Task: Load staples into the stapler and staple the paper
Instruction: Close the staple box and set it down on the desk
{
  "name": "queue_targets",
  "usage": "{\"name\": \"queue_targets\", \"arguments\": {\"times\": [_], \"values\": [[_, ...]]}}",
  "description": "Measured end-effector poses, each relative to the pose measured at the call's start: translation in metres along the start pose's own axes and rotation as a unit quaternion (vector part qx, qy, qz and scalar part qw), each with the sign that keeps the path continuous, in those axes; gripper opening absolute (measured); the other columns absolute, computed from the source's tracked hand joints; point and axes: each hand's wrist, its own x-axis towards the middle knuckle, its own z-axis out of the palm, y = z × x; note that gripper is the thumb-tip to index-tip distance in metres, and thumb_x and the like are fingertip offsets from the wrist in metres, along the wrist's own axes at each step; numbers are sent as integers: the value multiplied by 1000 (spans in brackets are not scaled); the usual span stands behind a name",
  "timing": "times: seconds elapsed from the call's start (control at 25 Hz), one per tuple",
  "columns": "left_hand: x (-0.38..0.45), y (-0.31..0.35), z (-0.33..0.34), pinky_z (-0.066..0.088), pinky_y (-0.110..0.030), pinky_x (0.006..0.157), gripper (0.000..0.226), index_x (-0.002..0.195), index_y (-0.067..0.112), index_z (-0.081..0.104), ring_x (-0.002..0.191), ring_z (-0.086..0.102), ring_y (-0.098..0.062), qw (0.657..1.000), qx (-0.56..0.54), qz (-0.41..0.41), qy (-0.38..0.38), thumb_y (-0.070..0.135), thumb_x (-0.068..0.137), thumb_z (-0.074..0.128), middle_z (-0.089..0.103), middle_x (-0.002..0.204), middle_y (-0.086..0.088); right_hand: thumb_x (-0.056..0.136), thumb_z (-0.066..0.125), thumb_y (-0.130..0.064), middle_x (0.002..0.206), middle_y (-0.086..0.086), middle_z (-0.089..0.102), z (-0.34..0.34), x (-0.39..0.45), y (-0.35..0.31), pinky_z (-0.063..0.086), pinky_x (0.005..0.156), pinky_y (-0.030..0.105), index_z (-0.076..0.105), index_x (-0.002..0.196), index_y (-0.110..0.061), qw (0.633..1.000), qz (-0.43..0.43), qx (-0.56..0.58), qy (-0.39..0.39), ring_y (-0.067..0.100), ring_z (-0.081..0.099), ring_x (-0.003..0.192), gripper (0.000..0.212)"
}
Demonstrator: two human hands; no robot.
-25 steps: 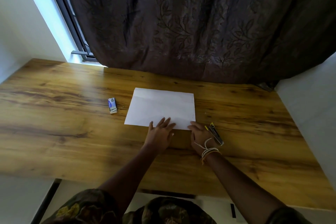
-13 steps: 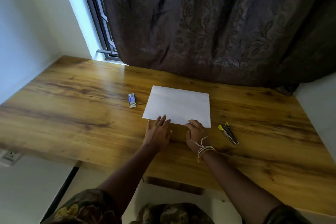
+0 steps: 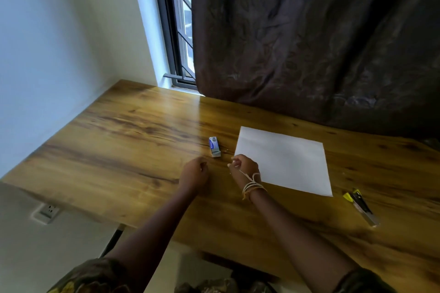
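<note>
A white sheet of paper lies flat on the wooden table. A small blue and white staple box rests just left of the paper. The black and yellow stapler lies at the right, beyond the paper's near right corner. My left hand hovers just below the staple box with its fingers curled and nothing in it. My right hand, with cords tied round the wrist, sits at the paper's near left corner, fingers curled; neither hand touches the box.
A dark curtain hangs along the table's far edge, with a barred window to its left. A white wall borders the table's left side. A wall socket shows below the table's near left edge.
Both hands have left the paper's near edge and moved left toward the staple box, fingers curling in. The view has swung left, so the stapler now lies far right.
</note>
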Motion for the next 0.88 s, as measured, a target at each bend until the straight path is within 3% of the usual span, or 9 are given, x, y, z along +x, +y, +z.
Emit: {"name": "queue_targets", "arguments": {"times": [0.32, 0.48, 0.56, 0.64, 0.88], "values": [[63, -5, -10, 56, -41, 82, 27, 114, 10, 66, 92, 66, -25, 994, -89, -53, -15, 8, 89, 55, 70, 106, -12, 81, 68, -39, 108, 5, 67, 42, 30, -17, 53, 82, 31, 61, 114, -14, 999, 18, -29, 40, 21, 62, 97, 42], [87, -3, -16, 51, -30, 84, 40, 122, 10, 63, 106, 61, -27, 996, 3, 69, -61, 1, 83, 56, 62, 121, -11, 84, 65, -30, 102, 4, 70, 51, 36, -20, 57, 78, 31, 65, 109, -16, 997, -4, 13, 75, 17, 64, 86, 29], [96, -5, -18, 48, -35, 98, 61, 138, 13, 48, 125, 50, -27, 981, 55, 123, -142, -4, 81, 57, 46, 142, -8, 87, 63, -26, 104, 6, 69, 51, 39, -18, 55, 81, 28, 66, 109, -14, 997, -39, -3, 70, 17, 64, 88, 26], [106, -6, -20, 46, -40, 103, 69, 145, 17, 39, 134, 41, -26, 962, 88, 159, -205, -7, 81, 54, 35, 152, -5, 87, 63, -22, 106, 7, 69, 50, 43, -15, 54, 83, 28, 68, 107, -11, 996, -65, -17, 55, 19, 64, 91, 23], [120, -6, -18, 50, -42, 96, 60, 139, 24, 47, 125, 51, -25, 957, 100, 183, -203, -2, 85, 53, 51, 141, -5, 84, 66, -16, 102, 9, 70, 44, 52, -12, 49, 82, 21, 71, 99, -8, 993, -108, -42, 24, 20, 64, 90, 18]]}}
